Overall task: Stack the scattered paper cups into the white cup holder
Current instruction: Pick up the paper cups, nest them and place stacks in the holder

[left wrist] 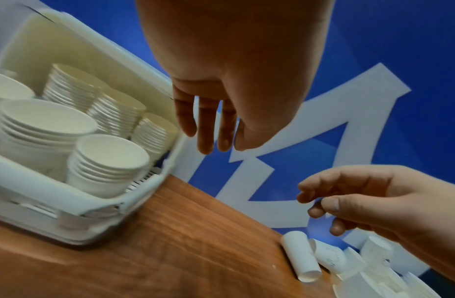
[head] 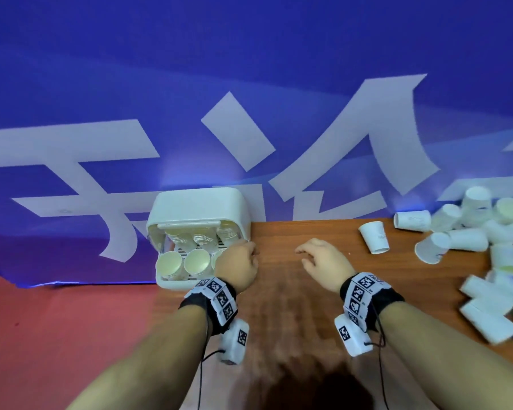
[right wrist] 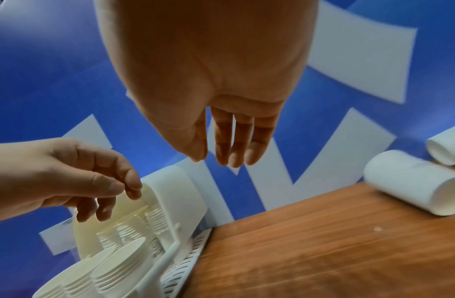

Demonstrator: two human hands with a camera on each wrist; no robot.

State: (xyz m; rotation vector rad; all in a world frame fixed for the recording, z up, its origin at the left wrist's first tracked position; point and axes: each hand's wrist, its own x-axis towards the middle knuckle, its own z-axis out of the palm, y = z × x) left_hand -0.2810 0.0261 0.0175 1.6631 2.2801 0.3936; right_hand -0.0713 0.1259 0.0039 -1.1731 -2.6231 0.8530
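Observation:
The white cup holder (head: pixel 199 208) stands at the table's far left corner with its lid up, and several stacks of paper cups (head: pixel 169 263) fill it. My left hand (head: pixel 253 251) hovers over the holder's right front corner, fingers loosely curled and holding nothing. In the left wrist view its fingers (left wrist: pixel 206 141) hang beside the holder's wall (left wrist: pixel 42 225). My right hand (head: pixel 301 253) floats empty over the bare wood to the right, fingers relaxed. One loose cup (head: pixel 375 236) lies nearest to it. A heap of scattered cups (head: pixel 468 241) covers the table's right end.
The wooden table (head: pixel 293 306) lies bare between the holder and the loose cups. A blue banner with large white characters (head: pixel 249 84) rises right behind it. Red floor (head: pixel 57 321) shows beyond the table's left edge, close to the holder.

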